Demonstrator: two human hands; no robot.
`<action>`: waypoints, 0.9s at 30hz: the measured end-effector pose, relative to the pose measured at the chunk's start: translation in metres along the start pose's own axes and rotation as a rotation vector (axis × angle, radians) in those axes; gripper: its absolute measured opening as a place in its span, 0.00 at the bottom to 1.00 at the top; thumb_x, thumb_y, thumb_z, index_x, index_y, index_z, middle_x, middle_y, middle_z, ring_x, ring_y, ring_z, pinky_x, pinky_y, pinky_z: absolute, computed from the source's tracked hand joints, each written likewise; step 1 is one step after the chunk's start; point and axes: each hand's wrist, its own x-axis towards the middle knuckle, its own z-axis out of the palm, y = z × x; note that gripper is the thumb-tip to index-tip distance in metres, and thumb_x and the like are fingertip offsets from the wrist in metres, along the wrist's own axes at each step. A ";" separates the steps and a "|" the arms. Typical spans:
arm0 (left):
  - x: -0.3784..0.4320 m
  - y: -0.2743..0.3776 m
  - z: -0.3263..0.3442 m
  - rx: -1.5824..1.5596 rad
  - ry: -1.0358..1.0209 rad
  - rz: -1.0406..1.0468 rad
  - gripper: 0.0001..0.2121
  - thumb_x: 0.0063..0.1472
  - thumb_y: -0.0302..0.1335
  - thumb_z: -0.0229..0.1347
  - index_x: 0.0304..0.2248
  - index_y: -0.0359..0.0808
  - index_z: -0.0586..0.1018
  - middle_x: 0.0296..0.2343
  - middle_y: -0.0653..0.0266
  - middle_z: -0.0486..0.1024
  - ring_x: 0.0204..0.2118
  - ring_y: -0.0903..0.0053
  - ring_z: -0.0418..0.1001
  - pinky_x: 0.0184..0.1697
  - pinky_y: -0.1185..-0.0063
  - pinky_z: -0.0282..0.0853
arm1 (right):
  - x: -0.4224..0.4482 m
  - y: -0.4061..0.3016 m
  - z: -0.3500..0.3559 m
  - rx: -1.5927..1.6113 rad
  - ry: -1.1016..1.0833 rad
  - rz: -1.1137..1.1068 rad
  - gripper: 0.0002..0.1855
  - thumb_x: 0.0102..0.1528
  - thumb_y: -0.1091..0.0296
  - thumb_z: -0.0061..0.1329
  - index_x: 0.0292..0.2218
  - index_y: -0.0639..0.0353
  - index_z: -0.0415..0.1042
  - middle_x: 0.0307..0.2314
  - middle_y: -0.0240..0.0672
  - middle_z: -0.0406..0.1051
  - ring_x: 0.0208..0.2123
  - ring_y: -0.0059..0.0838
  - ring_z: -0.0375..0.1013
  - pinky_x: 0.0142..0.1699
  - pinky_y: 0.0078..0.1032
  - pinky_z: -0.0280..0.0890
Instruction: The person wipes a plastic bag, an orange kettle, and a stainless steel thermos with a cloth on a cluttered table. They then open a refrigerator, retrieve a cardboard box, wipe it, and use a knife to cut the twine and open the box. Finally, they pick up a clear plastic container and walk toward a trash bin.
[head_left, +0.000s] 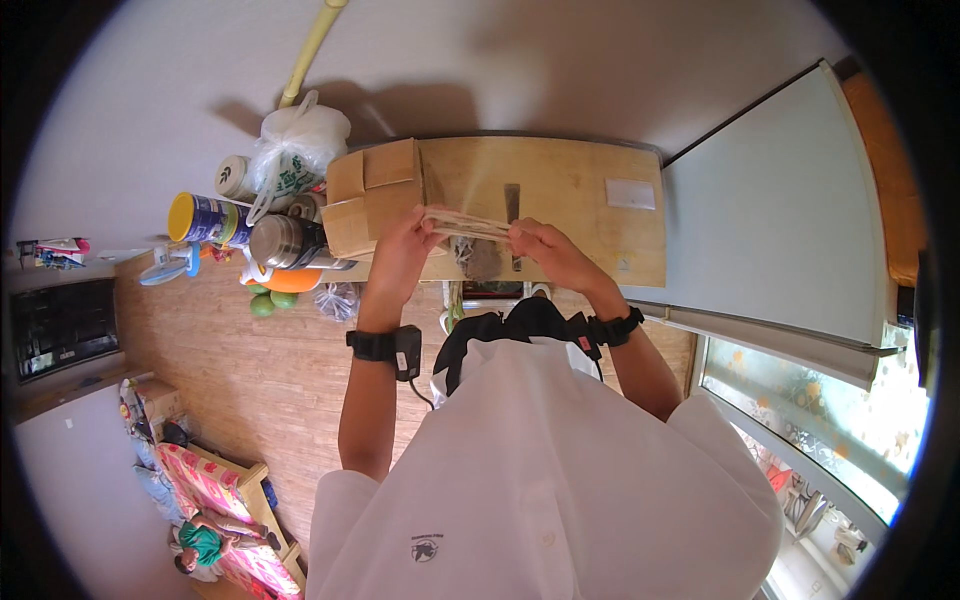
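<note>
Several strands of pale cord (472, 224) stretch between my two hands above the front part of a wooden table. My left hand (409, 247) grips the strands at their left end, in front of a cardboard box (382, 191). At the right end, the fingers of my right hand (546, 246) pinch the same strands. Just below the cord, on the table, lies a greyish tangled bundle (482, 259) whose material I cannot tell. A dark flat strip (512, 201) lies behind the cord, close to my right hand.
A steel flask (276, 241), a blue tin with a yellow lid (210, 219) and a plastic bag (300, 139) crowd the left side. A white card (630, 193) lies at the table's right. Beyond stands a large pale cabinet or refrigerator (780, 210). A person (201, 541) lies on a bed at lower left.
</note>
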 end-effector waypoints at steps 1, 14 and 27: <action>-0.001 -0.006 -0.014 0.076 0.046 -0.045 0.12 0.69 0.33 0.49 0.29 0.35 0.75 0.37 0.56 0.78 0.48 0.67 0.73 0.56 0.70 0.66 | -0.002 -0.002 -0.007 -0.082 -0.052 0.059 0.27 0.69 0.49 0.39 0.24 0.60 0.67 0.19 0.22 0.57 0.24 0.17 0.56 0.32 0.21 0.57; -0.027 -0.044 0.036 0.962 -0.340 0.046 0.21 0.65 0.24 0.55 0.56 0.37 0.68 0.39 0.64 0.77 0.41 0.74 0.75 0.46 0.76 0.71 | 0.007 -0.052 0.000 -0.539 -0.440 0.031 0.26 0.67 0.52 0.41 0.27 0.68 0.70 0.17 0.44 0.67 0.19 0.35 0.62 0.29 0.32 0.62; -0.042 -0.066 -0.038 -0.194 0.038 -0.099 0.07 0.68 0.27 0.44 0.39 0.35 0.73 0.26 0.71 0.68 0.30 0.84 0.65 0.35 0.81 0.63 | 0.018 0.010 0.102 -0.407 0.042 0.092 0.16 0.67 0.58 0.41 0.36 0.66 0.66 0.29 0.55 0.73 0.33 0.57 0.72 0.37 0.42 0.66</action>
